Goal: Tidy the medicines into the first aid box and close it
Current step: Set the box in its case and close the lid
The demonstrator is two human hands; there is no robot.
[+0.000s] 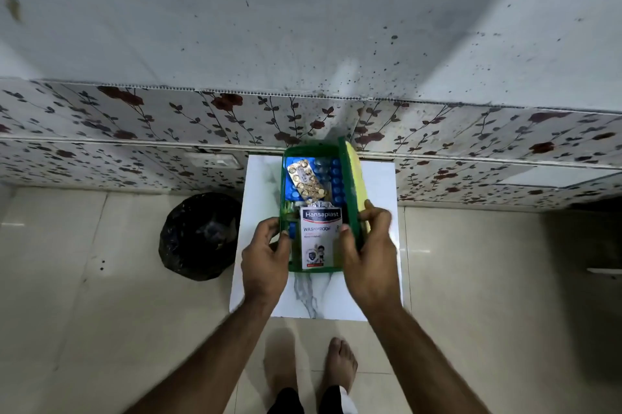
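Note:
A green first aid box (pixel 285 177) stands on a white marble-patterned table (pixel 377 265). Inside lie a white Hansaplast packet (pixel 319 238), a gold pill strip (pixel 307 180) and blue blister packs (pixel 336 174). The box's green and yellow lid (pixel 353 177) stands upright on its edge along the right side. My right hand (pixel 368 255) grips the near end of the lid. My left hand (pixel 266 258) holds the box's left wall near the front corner.
A black bin bag (pixel 198 235) sits on the floor left of the table. A wall with flowered tiles (pixel 134 130) rises just behind the table. My bare feet (pixel 340 363) stand on beige floor tiles below the table's front edge.

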